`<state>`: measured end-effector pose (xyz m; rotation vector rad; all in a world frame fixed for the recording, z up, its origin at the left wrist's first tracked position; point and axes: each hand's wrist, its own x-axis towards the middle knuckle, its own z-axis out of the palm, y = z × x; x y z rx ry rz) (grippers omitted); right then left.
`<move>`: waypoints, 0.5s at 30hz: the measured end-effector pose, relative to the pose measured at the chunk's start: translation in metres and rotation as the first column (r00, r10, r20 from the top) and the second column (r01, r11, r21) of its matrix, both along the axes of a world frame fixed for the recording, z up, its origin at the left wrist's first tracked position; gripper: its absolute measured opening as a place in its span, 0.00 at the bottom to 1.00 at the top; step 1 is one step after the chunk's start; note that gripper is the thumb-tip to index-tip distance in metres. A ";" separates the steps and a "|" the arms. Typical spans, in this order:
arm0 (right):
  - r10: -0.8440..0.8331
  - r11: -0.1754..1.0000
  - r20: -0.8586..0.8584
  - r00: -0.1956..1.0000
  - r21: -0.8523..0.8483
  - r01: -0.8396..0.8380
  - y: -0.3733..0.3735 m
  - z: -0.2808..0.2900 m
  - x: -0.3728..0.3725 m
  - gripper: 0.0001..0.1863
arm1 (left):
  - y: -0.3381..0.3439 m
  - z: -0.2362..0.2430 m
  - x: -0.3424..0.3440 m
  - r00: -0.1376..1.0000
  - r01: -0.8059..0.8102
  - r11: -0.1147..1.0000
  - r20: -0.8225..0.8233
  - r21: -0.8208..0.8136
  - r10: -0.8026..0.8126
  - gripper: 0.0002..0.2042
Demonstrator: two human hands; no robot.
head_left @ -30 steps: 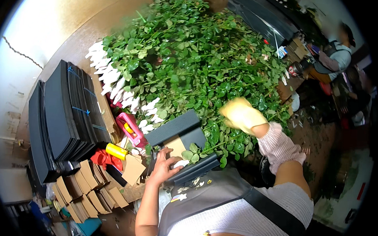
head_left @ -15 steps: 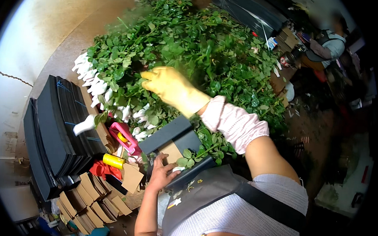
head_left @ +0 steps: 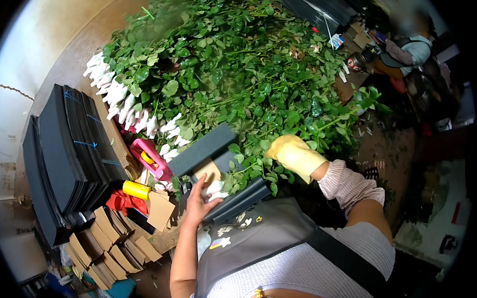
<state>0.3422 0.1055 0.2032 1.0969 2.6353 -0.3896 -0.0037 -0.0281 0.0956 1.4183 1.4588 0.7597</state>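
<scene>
My left hand (head_left: 195, 204) rests on the grey ridged cradle (head_left: 198, 150), fingers stretched and apart beside white-wrapped flower heads (head_left: 214, 190). A piece of tan cardboard (head_left: 208, 168) lies inside the cradle, along with leafy stems (head_left: 245, 167). My right hand (head_left: 294, 155), in a yellow rubber glove with a pink sleeve cover above it, is closed around rose stems just right of the cradle, its fingertips partly hidden. A big heap of leafy rose stems (head_left: 226, 58) covers the table, white-wrapped heads (head_left: 113, 93) along its left edge.
At left stand dark board stacks (head_left: 57, 152) and folded cardboard (head_left: 107, 239), with a pink dispenser (head_left: 152, 166), yellow roll (head_left: 136, 189) and red cloth (head_left: 120, 201) near them. A co-worker (head_left: 410, 52) works at upper right beside dark wrapped material (head_left: 314, 8).
My gloved hand swung left over the heap, then back down and right beside the cradle. The white-wrapped head that was out at the left now appears in the cradle. My left hand shifted slightly upward.
</scene>
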 end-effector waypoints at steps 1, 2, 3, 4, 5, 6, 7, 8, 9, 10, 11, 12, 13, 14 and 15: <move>-0.004 1.000 0.049 0.999 -0.031 0.005 0.000 -0.009 0.000 0.14 | -0.001 -0.003 -0.003 0.998 0.063 0.997 -0.013 0.045 -0.063 0.41; -0.012 0.999 0.044 0.999 -0.053 0.014 0.001 -0.022 0.002 0.14 | 0.001 -0.002 -0.003 0.991 0.136 0.987 -0.027 0.091 -0.134 0.37; 0.024 0.999 -0.047 0.999 -0.034 -0.026 0.003 -0.031 0.010 0.15 | 0.002 -0.001 -0.001 0.989 0.142 0.987 -0.043 0.078 -0.139 0.35; 0.063 0.998 -0.137 0.989 -0.012 -0.065 0.008 -0.033 0.017 0.16 | 0.004 0.006 0.001 0.988 0.148 0.987 -0.061 0.065 -0.144 0.33; 0.017 0.989 -0.035 0.999 -0.148 -0.022 0.018 -0.024 0.015 0.16 | 0.005 0.013 0.002 0.989 0.140 0.989 -0.054 0.056 -0.137 0.30; -0.013 0.960 0.073 0.997 -0.277 0.033 0.032 -0.012 0.013 0.16 | 0.005 0.019 0.004 0.991 0.129 0.991 -0.046 0.047 -0.127 0.27; -0.035 0.935 0.025 0.999 -0.352 0.041 0.049 0.009 0.003 0.15 | 0.004 0.022 0.005 0.993 0.112 0.993 -0.039 0.032 -0.111 0.25; -0.103 0.950 -0.012 0.995 -0.297 0.095 0.064 0.017 -0.014 0.13 | 0.005 0.023 0.004 0.987 0.137 0.989 -0.090 0.060 -0.131 0.23; -0.113 0.977 -0.217 0.970 -0.203 0.068 0.085 0.013 -0.023 0.15 | 0.009 0.023 0.002 0.979 0.160 0.984 -0.142 0.084 -0.147 0.21; -0.160 0.986 -0.199 0.967 -0.084 0.146 0.106 0.018 -0.049 0.12 | 0.010 0.023 0.000 0.968 0.175 0.980 -0.201 0.099 -0.152 0.19; -0.006 0.962 -0.442 0.897 0.241 0.125 0.119 0.000 -0.057 0.10 | 0.012 0.016 0.000 0.976 0.153 0.985 -0.167 0.078 -0.138 0.19; 0.110 0.844 -0.561 0.821 0.489 0.221 0.133 -0.022 -0.069 0.08 | 0.017 0.016 0.004 0.975 0.129 0.990 -0.192 0.060 -0.116 0.18; 0.100 0.783 -0.482 0.870 0.578 0.231 0.145 -0.032 -0.079 0.09 | 0.018 0.015 0.005 0.964 0.154 0.982 -0.235 0.111 -0.125 0.16; -0.022 0.789 -0.363 0.932 0.566 0.239 0.162 -0.056 -0.084 0.10 | 0.020 0.016 0.007 0.949 0.191 0.969 -0.282 0.159 -0.140 0.15; -0.136 0.795 -0.216 0.967 0.558 0.237 0.179 -0.080 -0.087 0.12 | 0.022 0.019 0.011 0.935 0.209 0.953 -0.332 0.221 -0.127 0.14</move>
